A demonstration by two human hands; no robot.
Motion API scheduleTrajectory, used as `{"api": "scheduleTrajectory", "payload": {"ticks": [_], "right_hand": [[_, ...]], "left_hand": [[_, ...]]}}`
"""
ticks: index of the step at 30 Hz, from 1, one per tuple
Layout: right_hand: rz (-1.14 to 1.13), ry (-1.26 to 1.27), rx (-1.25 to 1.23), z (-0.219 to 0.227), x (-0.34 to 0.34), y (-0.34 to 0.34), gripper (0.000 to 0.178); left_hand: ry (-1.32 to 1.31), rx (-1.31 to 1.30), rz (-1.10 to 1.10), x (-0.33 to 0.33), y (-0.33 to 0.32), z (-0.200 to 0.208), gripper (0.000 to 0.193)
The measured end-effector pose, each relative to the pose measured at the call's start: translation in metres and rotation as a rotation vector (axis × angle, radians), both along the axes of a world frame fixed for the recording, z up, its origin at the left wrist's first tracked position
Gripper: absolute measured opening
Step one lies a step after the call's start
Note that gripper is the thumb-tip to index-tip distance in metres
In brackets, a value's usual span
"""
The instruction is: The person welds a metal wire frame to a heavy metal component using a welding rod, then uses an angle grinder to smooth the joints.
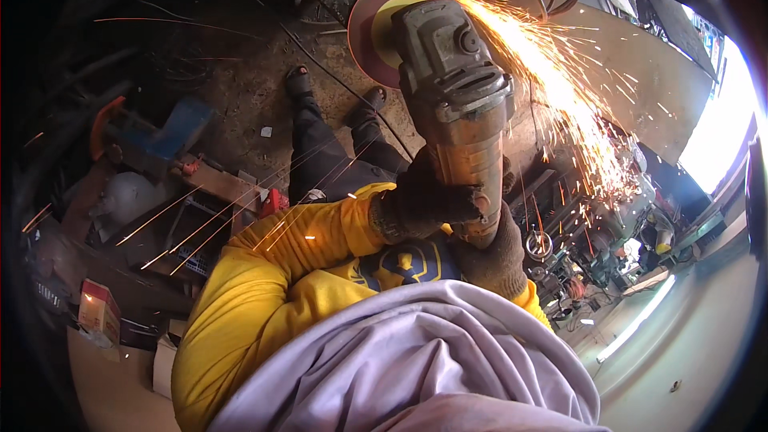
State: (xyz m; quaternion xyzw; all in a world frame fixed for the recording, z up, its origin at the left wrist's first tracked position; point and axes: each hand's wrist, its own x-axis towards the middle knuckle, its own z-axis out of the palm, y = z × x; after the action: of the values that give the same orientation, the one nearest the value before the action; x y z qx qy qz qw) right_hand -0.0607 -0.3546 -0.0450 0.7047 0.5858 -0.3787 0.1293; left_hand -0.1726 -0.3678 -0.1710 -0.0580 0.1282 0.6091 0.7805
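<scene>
Angle grinder point(452, 104) held above the floor point(240, 88), disc point(372, 28) throwing sparks point(560, 88). Left hand point(416, 204) and right hand point(496, 252), both gloved, are closed around its rear body. Judged heavy, rigid and vibrating; best gripped at the body, well clear of the disc.

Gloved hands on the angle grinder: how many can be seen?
2. The left hand wraps the grinder body from the left side; the right hand grips the handle end just below it. Both wear dark knit gloves.
</scene>
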Motion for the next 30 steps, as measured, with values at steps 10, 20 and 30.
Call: {"api": "scheduleTrajectory", "payload": {"ticks": [10,20,30], "right_hand": [[-0.008,0.050,0.011,-0.004,0.006,-0.001,0.069],[0.060,0.039,-0.078,0.011,0.025,0.011,0.077],[0.177,0.376,0.422,-0.012,0.036,-0.001,0.077]], "left_hand": [[-0.019,0.087,-0.065,0.009,0.003,-0.013,0.082],[0.324,0.166,-0.100,-0.003,-0.009,0.000,0.076],[0.404,-0.016,0.065,-0.018,0.012,0.038,0.073]]}}
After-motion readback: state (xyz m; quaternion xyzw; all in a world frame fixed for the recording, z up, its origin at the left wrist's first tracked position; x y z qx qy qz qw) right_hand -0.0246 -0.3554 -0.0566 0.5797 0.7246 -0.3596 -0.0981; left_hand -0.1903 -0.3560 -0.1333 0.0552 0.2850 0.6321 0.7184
